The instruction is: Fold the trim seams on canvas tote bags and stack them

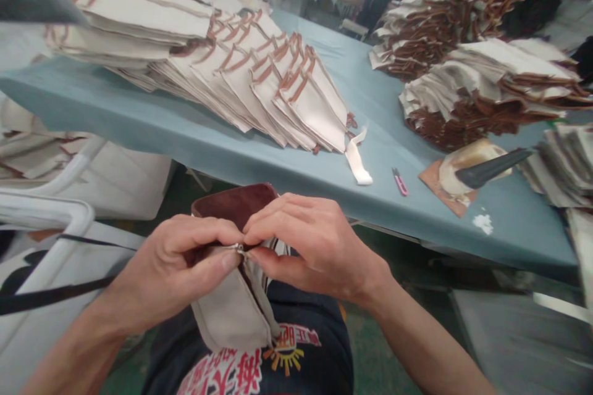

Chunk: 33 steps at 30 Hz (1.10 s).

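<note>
My left hand (pixel 180 265) and my right hand (pixel 306 241) meet over a beige canvas pouch (pixel 231 311) with a dark brown top panel (pixel 236 200), held above my lap. Both hands pinch the pouch's edge where a small metal zipper piece (pixel 241 249) shows between thumbs and forefingers. The pouch hangs down between my hands toward my dark printed shirt (pixel 259 364).
A blue-grey table (pixel 231 142) carries fanned stacks of beige pouches with brown trim (pixel 259 74), more heaps at the right (pixel 477 86), a pink utility knife (pixel 400 182), a loose beige strip (pixel 357 160) and a dark tool on a brown scrap (pixel 486 168). A white frame (pixel 55 210) stands at left.
</note>
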Available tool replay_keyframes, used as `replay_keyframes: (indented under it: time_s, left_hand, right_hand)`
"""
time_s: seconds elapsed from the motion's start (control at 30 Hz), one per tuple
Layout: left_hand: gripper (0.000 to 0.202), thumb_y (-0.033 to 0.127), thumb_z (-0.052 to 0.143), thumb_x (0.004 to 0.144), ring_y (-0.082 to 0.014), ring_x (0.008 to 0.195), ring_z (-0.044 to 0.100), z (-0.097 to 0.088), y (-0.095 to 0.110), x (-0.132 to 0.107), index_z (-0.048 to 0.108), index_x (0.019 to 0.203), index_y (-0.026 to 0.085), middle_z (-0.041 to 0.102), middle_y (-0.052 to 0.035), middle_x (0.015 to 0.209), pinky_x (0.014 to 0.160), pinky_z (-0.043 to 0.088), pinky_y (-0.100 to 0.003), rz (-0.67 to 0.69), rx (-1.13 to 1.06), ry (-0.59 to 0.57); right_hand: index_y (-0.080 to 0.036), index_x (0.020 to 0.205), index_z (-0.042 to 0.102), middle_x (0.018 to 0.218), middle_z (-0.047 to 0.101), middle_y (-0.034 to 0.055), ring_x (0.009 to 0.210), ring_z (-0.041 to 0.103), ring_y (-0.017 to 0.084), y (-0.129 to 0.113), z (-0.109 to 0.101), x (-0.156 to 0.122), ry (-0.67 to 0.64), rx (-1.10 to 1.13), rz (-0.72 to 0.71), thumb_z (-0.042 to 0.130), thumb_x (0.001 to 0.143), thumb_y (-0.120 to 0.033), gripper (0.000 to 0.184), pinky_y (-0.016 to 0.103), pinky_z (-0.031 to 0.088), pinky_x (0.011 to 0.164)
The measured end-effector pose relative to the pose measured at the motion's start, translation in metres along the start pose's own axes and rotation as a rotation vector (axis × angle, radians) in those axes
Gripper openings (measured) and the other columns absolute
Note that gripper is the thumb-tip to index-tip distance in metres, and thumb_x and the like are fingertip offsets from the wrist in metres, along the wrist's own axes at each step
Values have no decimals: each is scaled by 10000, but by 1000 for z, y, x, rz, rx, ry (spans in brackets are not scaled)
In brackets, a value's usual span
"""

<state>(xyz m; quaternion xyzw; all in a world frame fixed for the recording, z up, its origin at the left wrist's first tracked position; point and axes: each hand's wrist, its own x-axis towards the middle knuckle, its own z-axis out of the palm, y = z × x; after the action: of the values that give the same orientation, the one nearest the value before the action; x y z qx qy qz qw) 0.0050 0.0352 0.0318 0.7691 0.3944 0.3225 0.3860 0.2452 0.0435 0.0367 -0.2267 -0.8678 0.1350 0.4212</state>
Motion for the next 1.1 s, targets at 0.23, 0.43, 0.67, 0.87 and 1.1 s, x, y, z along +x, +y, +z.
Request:
replay_keyframes:
  time_s: [0.23,0.43,0.67,0.87,1.1]
  left_hand:
    - [299,256,655,1061,-105,629,716,-2,-2,-2,851,836,235,800,54,739,618,535,-125,-7,-67,-87]
    - [299,296,675,1078,-108,607,651,0,-3,-6,852,844,240,767,55,709,627,521,-140,-36,-61,-87]
    - [349,362,654,1014,-141,536,589,3,-3,-4,807,731,226,713,10,629,509,449,-208,-98,-39,-104]
    - [261,234,631,957,-90,446,466,9,1,-6,808,766,247,581,90,544,472,335,-223,34,123,57]
    - [251,280,668,1016,-94,529,670,2,8,-7,899,919,289,812,88,690,543,428,-197,20,136,29]
  right_hand:
    - [-205,918,745,1033,924,42,948,874,158,-14,-8,-5,-144,-218,63,665,1175,-162,273,265,664,949]
    - [-206,910,775,925,910,23,843,851,190,-19,-2,-5,-67,-267,137,620,1082,-99,255,296,632,834]
    - [-227,872,719,831,855,11,754,775,177,-2,-4,2,-103,-20,127,603,975,-98,202,346,621,903]
    - [-229,904,693,837,825,22,790,752,185,5,-5,5,-184,-2,137,574,1034,-132,202,370,596,956]
    - [-223,928,699,871,824,21,805,728,173,5,-9,3,-249,58,272,610,1045,-166,158,313,535,828]
